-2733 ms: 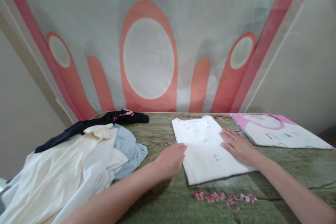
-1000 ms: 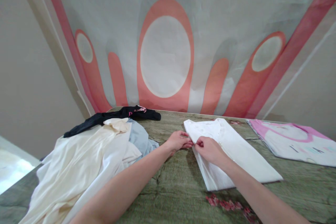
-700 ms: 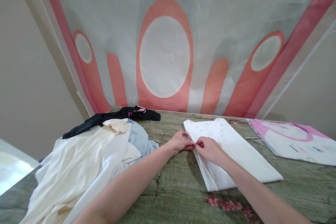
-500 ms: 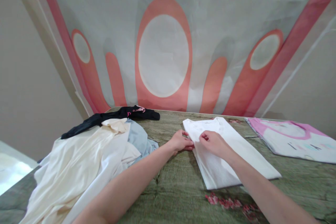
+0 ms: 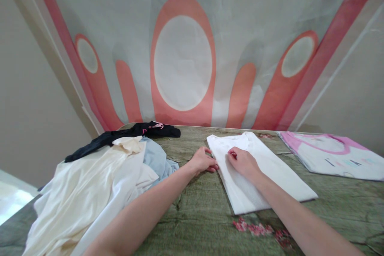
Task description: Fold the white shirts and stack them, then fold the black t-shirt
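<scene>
A white T-shirt (image 5: 264, 160), folded into a rectangle, lies on the table with its neckline at the far end. My left hand (image 5: 204, 160) is at the shirt's left edge, its thumb and fingertips closed on the fabric there. Over the upper part of the shirt is my right hand (image 5: 243, 162), fingers curled in and pinched together. Whatever those fingertips may hold is too small or hidden to make out.
To the left is a loose heap with a cream garment (image 5: 87, 184), a light blue garment (image 5: 156, 156) and a black garment (image 5: 105, 144). A folded pink-and-white shirt (image 5: 336, 156) lies at the right. The wood-patterned table (image 5: 192, 224) meets a patterned wall hanging (image 5: 183, 60).
The view has shifted slightly. Both hands stay at nearly the same places on the white T-shirt, the right one with its fingers still curled.
</scene>
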{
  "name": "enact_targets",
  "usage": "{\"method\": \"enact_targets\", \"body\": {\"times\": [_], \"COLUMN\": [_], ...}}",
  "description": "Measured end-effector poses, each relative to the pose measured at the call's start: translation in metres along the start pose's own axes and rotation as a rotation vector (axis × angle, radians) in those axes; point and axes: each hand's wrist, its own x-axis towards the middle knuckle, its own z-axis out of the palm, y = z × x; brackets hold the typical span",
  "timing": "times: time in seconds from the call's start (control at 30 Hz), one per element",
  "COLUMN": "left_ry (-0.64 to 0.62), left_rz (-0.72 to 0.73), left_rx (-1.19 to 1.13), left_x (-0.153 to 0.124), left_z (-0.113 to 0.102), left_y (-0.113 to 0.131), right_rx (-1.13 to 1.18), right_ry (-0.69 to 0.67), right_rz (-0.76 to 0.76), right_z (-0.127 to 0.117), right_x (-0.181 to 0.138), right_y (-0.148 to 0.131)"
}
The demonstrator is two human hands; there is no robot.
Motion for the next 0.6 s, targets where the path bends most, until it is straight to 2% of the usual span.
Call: {"method": "enact_targets", "body": {"times": [0.3, 0.6], "left_ry": [0.008, -0.103], "left_rz": [0.012, -0.087], "left_rx": [0.08, 0.128], "left_x": [-0.002, -0.018], "left_z": [-0.001, 0.003], "left_y": [0.004, 0.01], "right_rx": [-0.107, -0.076], "right_ry": [-0.015, 0.013], "right_rz": [-0.017, -0.046], "right_z": [-0.002, -0.004], "right_x": [-0.003, -0.005], "right_y": [-0.006, -0.007]}}
